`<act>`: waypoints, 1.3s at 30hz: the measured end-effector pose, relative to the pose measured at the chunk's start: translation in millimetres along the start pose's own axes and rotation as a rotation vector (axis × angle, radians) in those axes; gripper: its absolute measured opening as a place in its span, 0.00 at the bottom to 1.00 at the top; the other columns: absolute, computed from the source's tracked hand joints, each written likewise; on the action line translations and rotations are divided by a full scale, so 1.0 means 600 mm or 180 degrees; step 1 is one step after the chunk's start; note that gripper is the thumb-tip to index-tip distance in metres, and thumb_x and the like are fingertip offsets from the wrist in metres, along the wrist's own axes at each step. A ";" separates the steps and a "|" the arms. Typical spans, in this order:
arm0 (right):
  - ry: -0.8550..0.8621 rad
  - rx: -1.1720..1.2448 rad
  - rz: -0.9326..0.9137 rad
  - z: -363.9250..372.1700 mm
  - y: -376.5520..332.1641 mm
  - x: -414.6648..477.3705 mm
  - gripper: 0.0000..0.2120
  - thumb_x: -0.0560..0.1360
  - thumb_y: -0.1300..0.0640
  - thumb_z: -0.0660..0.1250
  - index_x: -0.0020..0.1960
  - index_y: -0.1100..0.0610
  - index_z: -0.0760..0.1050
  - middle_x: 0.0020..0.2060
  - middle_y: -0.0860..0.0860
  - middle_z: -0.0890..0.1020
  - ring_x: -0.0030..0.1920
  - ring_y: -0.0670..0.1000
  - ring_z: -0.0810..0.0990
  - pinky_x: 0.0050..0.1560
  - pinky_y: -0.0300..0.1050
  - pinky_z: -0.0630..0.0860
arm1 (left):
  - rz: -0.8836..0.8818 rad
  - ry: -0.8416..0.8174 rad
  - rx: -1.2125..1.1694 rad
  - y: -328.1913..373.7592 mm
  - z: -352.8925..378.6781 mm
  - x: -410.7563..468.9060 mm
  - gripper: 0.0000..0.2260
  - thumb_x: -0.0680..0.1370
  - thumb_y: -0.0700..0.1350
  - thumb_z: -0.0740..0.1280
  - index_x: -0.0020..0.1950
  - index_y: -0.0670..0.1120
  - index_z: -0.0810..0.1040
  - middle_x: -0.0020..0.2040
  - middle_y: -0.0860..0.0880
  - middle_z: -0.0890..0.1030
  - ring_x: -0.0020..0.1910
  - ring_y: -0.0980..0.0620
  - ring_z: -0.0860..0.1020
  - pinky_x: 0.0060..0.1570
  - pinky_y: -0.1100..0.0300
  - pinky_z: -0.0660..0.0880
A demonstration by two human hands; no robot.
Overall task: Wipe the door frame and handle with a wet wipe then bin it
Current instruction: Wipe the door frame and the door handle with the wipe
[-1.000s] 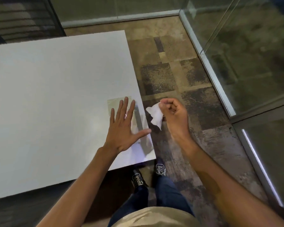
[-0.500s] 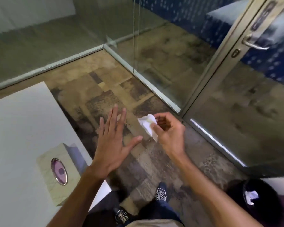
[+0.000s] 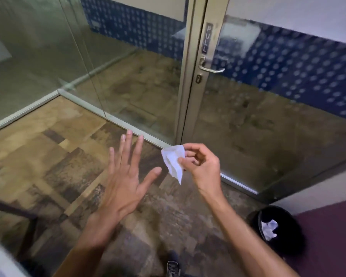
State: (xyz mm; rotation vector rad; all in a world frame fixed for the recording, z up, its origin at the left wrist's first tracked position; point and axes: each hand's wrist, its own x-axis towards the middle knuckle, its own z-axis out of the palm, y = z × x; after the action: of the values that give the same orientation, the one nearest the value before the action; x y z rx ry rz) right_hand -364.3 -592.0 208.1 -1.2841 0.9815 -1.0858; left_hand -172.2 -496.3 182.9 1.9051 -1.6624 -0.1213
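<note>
A crumpled white wet wipe [image 3: 173,161] hangs from the fingertips of my right hand [image 3: 203,166], which pinches its right edge at mid-frame. My left hand [image 3: 126,180] floats beside it to the left, palm down, fingers spread, holding nothing. Ahead stands a glass door with a pale metal door frame [image 3: 185,76]. Its silver lever handle [image 3: 211,68] sits on the stile below a "PULL" label, with a keyhole underneath. A black bin [image 3: 296,234] with white crumpled paper inside stands on the floor at the lower right.
Glass partition walls [image 3: 48,47] run along the left and back, set in metal floor rails. The floor is patchy brown carpet tile [image 3: 58,156]. A white table corner [image 3: 0,262] and its dark leg show at the lower left. My shoe [image 3: 172,265] is at the bottom edge.
The view has swung right and up from the white table and tissue box to the glass door. The wipe stays pinched in my right hand; my left hand has lifted off the table.
</note>
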 end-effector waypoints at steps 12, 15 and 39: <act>0.0656 0.0241 0.0093 -0.080 0.003 0.161 0.15 0.73 0.77 0.69 0.56 0.64 0.79 0.38 0.53 0.79 0.35 0.47 0.79 0.35 0.42 0.79 | 0.0496 -0.0375 -0.0030 0.015 0.080 0.220 0.39 0.82 0.74 0.45 0.87 0.56 0.43 0.87 0.53 0.37 0.87 0.52 0.39 0.85 0.37 0.43; 0.0850 0.0138 0.0012 -0.072 0.008 0.206 0.13 0.74 0.76 0.69 0.54 0.64 0.81 0.41 0.55 0.81 0.37 0.49 0.77 0.38 0.45 0.79 | 0.0618 -0.0455 -0.0020 -0.006 0.094 0.285 0.39 0.82 0.74 0.44 0.87 0.55 0.43 0.87 0.52 0.36 0.87 0.52 0.38 0.84 0.35 0.45; 0.2105 0.0165 -0.0760 0.013 -0.027 0.523 0.30 0.71 0.77 0.74 0.67 0.54 0.76 0.48 0.53 0.86 0.46 0.48 0.84 0.46 0.36 0.81 | 0.1682 -0.0224 -0.0174 -0.101 0.142 0.741 0.38 0.84 0.69 0.51 0.88 0.52 0.44 0.88 0.46 0.40 0.87 0.45 0.41 0.84 0.39 0.41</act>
State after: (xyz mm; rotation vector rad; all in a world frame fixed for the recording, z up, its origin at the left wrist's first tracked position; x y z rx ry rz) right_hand -286.4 -895.5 235.8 -1.0270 1.2879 -1.7739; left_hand -63.2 -937.8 221.9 1.3783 -2.1260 -0.0201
